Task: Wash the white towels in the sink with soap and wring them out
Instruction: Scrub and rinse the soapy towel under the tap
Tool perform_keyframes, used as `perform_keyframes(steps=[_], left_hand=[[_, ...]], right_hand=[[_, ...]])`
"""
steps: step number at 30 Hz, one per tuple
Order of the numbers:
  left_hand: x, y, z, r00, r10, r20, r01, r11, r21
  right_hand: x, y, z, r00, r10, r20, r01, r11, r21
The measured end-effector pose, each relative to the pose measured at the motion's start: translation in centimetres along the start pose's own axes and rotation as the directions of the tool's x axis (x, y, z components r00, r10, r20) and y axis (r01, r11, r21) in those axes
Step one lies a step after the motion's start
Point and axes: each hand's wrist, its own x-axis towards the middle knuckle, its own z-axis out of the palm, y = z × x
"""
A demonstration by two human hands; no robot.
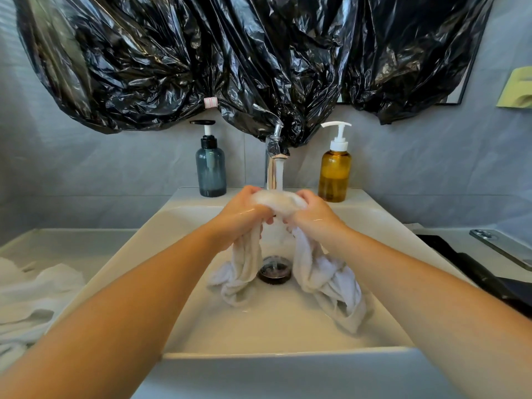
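Rinse or scrub step. Left hand [244, 214] and right hand [312, 216] both clench 1 white towel [277, 202] under the running faucet [273, 156], ends trailing into the sink [288, 326]. Next likely: twist tight.

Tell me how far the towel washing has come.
Done: the tap runs and the towel is wet. In hand: left hand and right hand grip it under the stream, over the sink. Left: wringing, and the other towels on the counter.
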Motion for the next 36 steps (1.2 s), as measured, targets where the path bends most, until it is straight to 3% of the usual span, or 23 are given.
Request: perform_keyframes(steps=[2,3,4,6,8,12,14,17,19,21,26,29,32,36], left_hand=[[0.0,0.4,0.3,1.0,0.019,0.007,-0.019,0.997,0.078],[0.1,0.4,0.5,0.999,0.041,0.01,-0.042,0.981,0.192],[0.1,0.2,0.9,0.997,0.071,0.007,-0.068,0.925,0.374],[0.2,-0.5,2.2,0.992,0.129,0.007,-0.098,0.714,0.693],[0.4,-1.0,2.8,0.991,0.124,-0.056,-0.031,0.605,0.796],[0.8,-1.9,1.6,0.975,0.147,-0.169,0.074,0.499,0.864],[0.8,-1.9,1.4,0.972,0.197,-0.129,-0.003,0.558,0.83],[0.6,-1.4,2.2,0.948,0.318,0.011,-0.236,0.68,0.694],[0.5,-1.0,2.7,0.949,0.287,0.133,-0.31,0.756,0.576],[0.3,-0.9,2.8,0.961,0.205,0.185,-0.269,0.847,0.458],[0.8,-1.5,1.0,0.976,0.214,-0.034,-0.196,0.938,0.287],[0.8,-1.9,0.8,0.986,0.151,-0.074,-0.136,0.975,0.178],[0.7,-1.6,1.9,0.98,0.17,-0.107,-0.153,0.976,0.154],[0.4,-0.9,3.5,0.962,0.261,-0.076,-0.24,0.947,0.213]], right_hand=[[0.1,0.3,0.3,0.998,0.036,-0.046,-0.029,0.99,0.138],[0.0,0.4,0.4,0.998,0.029,-0.063,-0.022,0.994,0.11],[-0.2,0.5,0.4,0.998,-0.001,-0.061,0.001,1.0,0.009],[-0.9,0.4,0.7,0.996,-0.086,0.004,0.084,0.957,-0.277],[-2.0,-0.3,1.1,0.986,-0.142,0.084,0.165,0.885,-0.435],[-3.0,-0.9,2.0,0.963,-0.224,0.154,0.269,0.854,-0.444],[-2.0,-0.5,2.4,0.978,-0.194,0.078,0.208,0.87,-0.447],[0.0,0.4,2.0,0.998,-0.051,-0.043,0.027,0.898,-0.439],[0.6,1.3,1.4,0.999,-0.015,-0.044,-0.004,0.919,-0.395],[0.5,1.7,0.7,1.0,-0.018,-0.015,0.012,0.954,-0.298],[-0.4,1.7,-0.3,0.974,-0.146,0.173,0.128,0.986,0.111],[-1.3,1.0,0.7,0.967,-0.149,0.208,0.105,0.973,0.207],[-1.5,-0.4,2.4,0.995,-0.081,0.062,0.063,0.967,0.248],[-1.0,-1.2,1.9,0.989,0.114,-0.097,-0.087,0.963,0.254]])
